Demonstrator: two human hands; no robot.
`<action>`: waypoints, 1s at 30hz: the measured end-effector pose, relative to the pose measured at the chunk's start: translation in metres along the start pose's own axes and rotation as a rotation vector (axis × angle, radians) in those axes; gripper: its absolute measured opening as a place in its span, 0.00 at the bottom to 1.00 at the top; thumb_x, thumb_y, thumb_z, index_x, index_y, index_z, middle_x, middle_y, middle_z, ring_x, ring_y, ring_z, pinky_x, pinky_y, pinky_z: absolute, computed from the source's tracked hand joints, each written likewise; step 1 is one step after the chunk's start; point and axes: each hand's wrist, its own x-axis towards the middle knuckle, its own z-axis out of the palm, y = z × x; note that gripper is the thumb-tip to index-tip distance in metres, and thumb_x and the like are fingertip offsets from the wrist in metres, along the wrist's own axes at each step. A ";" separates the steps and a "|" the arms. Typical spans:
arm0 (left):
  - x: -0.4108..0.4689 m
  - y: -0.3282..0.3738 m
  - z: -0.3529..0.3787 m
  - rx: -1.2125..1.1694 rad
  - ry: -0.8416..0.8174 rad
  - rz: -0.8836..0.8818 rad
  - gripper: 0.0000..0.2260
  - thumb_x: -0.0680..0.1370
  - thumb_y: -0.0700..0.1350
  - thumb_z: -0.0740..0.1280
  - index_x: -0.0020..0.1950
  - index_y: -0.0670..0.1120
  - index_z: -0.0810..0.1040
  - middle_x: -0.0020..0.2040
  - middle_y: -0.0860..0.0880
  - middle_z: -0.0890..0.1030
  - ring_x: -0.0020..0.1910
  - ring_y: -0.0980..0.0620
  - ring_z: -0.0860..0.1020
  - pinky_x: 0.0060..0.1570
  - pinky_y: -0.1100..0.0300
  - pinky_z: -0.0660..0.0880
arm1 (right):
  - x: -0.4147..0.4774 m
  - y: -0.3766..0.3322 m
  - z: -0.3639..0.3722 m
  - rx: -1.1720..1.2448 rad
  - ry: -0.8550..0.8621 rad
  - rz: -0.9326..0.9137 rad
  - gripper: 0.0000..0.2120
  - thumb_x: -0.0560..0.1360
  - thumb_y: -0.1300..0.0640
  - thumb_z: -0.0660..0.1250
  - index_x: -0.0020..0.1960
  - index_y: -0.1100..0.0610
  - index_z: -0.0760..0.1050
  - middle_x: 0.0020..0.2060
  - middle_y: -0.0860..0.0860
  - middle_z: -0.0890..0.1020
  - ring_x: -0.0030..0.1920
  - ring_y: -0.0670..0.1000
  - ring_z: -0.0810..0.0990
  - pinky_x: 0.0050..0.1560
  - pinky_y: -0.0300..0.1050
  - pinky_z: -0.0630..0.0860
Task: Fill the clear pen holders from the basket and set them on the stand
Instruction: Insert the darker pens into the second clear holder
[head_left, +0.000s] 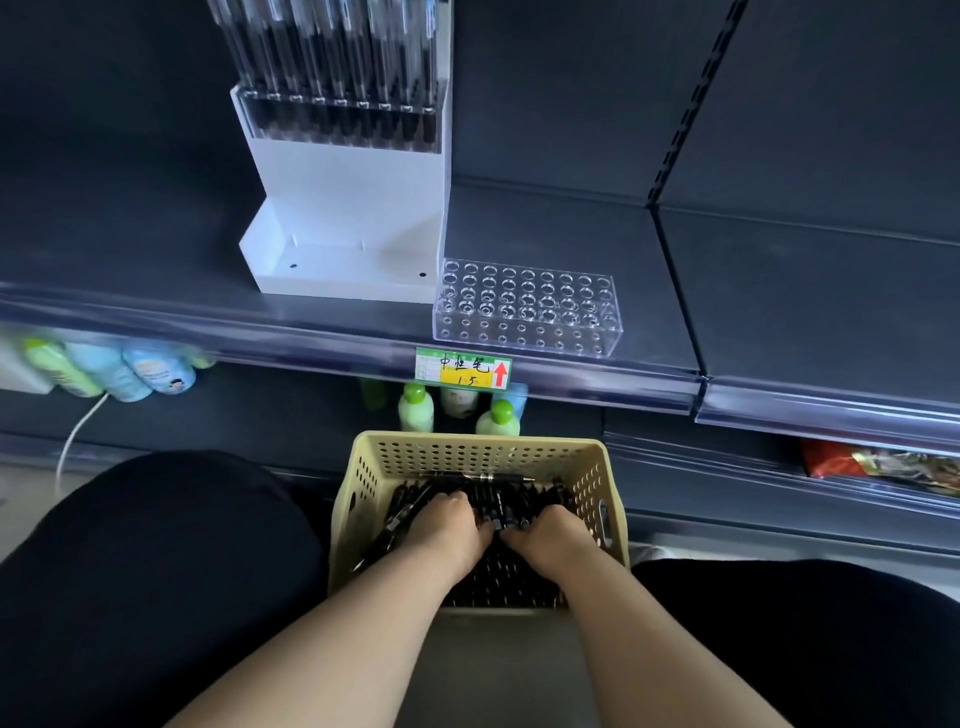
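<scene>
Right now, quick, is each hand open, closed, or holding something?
Left hand: fingers curled into the pens in the basket; grip cannot be told.
Right hand: same, grip cannot be told.

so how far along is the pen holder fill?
Done: one filled holder sits on the upper tier of the stand. In hand: left hand and right hand are down among the black pens in the basket; grip hidden. Left: the empty holder on the shelf beside the stand has no pens, and the lower tray is bare.
</scene>
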 end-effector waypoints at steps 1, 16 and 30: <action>0.001 0.001 0.002 0.016 -0.004 -0.027 0.20 0.76 0.57 0.63 0.61 0.44 0.73 0.61 0.45 0.74 0.60 0.45 0.74 0.56 0.56 0.71 | 0.001 -0.001 0.002 -0.012 -0.006 0.002 0.19 0.71 0.42 0.67 0.51 0.57 0.76 0.49 0.54 0.80 0.49 0.54 0.78 0.46 0.42 0.72; 0.004 0.009 0.012 -0.047 -0.045 -0.187 0.27 0.75 0.58 0.61 0.68 0.43 0.68 0.66 0.45 0.63 0.65 0.45 0.65 0.62 0.52 0.67 | 0.003 0.000 0.000 0.070 -0.024 0.009 0.18 0.72 0.46 0.65 0.53 0.60 0.77 0.50 0.56 0.81 0.49 0.55 0.78 0.43 0.40 0.69; -0.024 -0.003 -0.032 -0.424 -0.005 0.065 0.09 0.78 0.50 0.64 0.55 0.47 0.76 0.54 0.47 0.79 0.53 0.48 0.76 0.48 0.60 0.70 | -0.046 -0.013 -0.064 -0.309 -0.126 -0.212 0.08 0.74 0.60 0.64 0.49 0.63 0.78 0.44 0.58 0.81 0.42 0.54 0.79 0.44 0.47 0.77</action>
